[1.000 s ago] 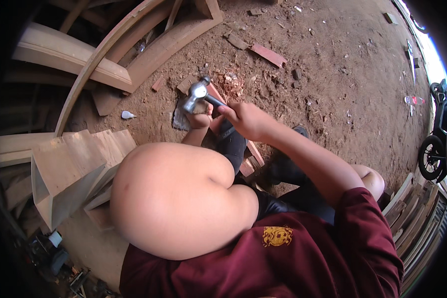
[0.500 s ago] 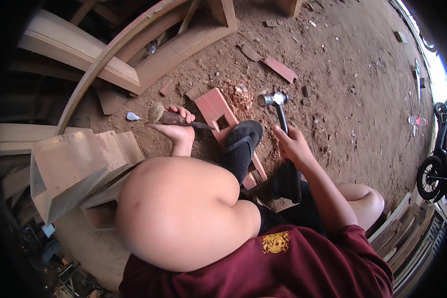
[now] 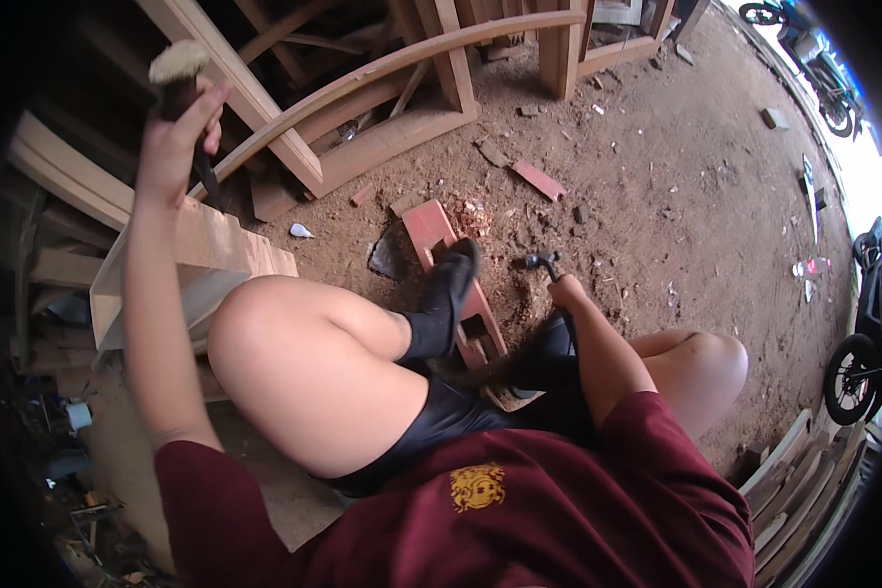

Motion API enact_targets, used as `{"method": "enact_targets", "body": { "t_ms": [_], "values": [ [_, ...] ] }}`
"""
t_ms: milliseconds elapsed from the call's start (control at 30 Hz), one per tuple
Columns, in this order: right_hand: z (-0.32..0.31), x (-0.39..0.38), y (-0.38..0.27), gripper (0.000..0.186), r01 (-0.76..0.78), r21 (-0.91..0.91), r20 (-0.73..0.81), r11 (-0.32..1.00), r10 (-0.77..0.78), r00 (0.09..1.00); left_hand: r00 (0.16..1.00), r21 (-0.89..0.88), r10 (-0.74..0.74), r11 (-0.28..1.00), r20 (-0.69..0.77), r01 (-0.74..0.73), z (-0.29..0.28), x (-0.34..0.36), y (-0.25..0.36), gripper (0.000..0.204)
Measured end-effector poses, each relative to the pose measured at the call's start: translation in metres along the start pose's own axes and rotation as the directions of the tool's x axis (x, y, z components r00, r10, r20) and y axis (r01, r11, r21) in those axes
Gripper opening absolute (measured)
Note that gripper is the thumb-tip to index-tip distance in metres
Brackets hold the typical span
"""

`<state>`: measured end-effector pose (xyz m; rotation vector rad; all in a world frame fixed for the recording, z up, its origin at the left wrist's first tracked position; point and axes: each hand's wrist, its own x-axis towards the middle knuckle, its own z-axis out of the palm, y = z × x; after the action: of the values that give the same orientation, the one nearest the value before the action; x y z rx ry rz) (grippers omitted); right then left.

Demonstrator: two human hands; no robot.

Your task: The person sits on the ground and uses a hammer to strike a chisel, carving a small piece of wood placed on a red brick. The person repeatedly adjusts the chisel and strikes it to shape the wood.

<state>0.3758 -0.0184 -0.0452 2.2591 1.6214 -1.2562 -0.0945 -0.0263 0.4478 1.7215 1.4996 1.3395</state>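
My left hand point(image 3: 171, 147) is raised at the upper left, closed round a chisel point(image 3: 178, 63). The chisel's handle ends in a pale, frayed top, and its dark blade points down. In my right hand point(image 3: 566, 292) is a hammer point(image 3: 539, 261), gripped by its dark handle, with the metal head low over the dirt. A reddish timber point(image 3: 427, 221) with a cut opening near its lower end lies on the ground between my legs. My foot in a dark sandal point(image 3: 449, 294) rests on it and covers its middle.
Wood shavings point(image 3: 474, 218) and loose scraps, including a reddish offcut point(image 3: 538, 181), lie on the dirt. Wooden frames point(image 3: 392, 147) stand at the far left, above a stepped wooden piece point(image 3: 201, 235). Stacked boards point(image 3: 804, 500) and a motorbike point(image 3: 853, 377) are at right.
My left hand has lifted the chisel from beside the timber to the upper left. My right hand has lowered the hammer slightly. The left knee and foot have shifted, and the view has turned.
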Motion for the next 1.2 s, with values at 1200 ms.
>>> {"method": "enact_targets", "body": {
  "t_ms": [1200],
  "values": [
    [0.128, -0.080, -0.233, 0.077, 0.581, -0.247, -0.318, 0.775, -0.631, 0.707, 0.970, 0.291, -0.234, 0.934, 0.060, 0.207, 0.005, 0.015, -0.048, 0.029]
  ]
}}
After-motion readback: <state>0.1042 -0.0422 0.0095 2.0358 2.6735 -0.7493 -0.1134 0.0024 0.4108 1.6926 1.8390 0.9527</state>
